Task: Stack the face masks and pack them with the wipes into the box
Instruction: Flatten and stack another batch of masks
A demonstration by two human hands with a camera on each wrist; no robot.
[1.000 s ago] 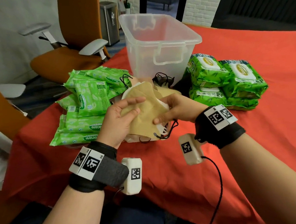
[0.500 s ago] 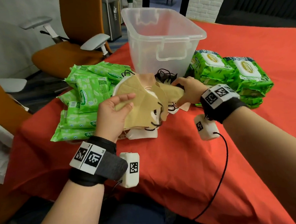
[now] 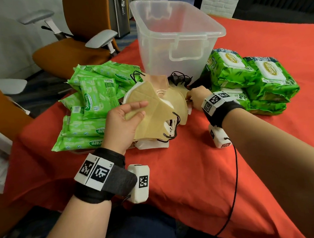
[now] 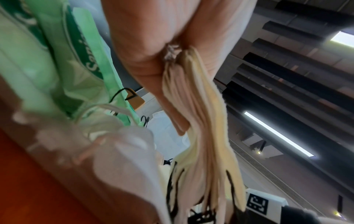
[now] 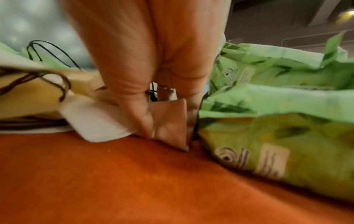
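My left hand [image 3: 126, 119] holds a stack of tan face masks [image 3: 152, 117] with black ear loops, thumb on top, lifted over a few white masks [image 3: 150, 144] on the red cloth. The left wrist view shows that stack of masks [image 4: 201, 121] edge-on, pinched in my left hand [image 4: 172, 57]. My right hand [image 3: 197, 95] reaches further back and pinches a pinkish-tan mask [image 5: 168, 121] lying on the cloth beside a white mask [image 5: 97, 121]. The clear plastic box [image 3: 176, 37] stands behind the masks.
Flat light-green wipe packs [image 3: 94, 104] are piled on the left. Thick green wipe packs [image 3: 248, 79] are stacked on the right, close to my right hand. An orange office chair [image 3: 69, 48] stands beyond the table's left edge. Red cloth [image 3: 193, 172] lies bare in front.
My right hand let go of the tan stack and moved back and right to a loose mask by the thick wipe packs. The left hand kept the stack.
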